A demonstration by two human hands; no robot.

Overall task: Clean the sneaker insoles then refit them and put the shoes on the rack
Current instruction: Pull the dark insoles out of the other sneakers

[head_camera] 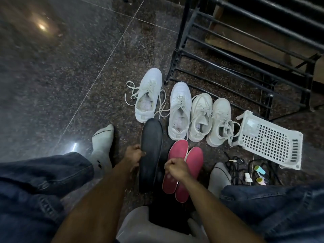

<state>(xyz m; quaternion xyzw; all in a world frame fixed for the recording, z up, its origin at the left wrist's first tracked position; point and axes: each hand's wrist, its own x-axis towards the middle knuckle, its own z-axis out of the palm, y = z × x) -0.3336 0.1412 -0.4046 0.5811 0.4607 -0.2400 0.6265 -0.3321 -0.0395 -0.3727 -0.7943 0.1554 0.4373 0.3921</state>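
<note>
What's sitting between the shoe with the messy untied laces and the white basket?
In the head view, three more white sneakers stand in a row between that leftmost sneaker and the white basket.

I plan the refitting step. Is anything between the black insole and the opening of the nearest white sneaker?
Nothing visible. The left hand holds the black insole, its tip beside the heel of the sneaker, whose opening looks uncovered.
</note>
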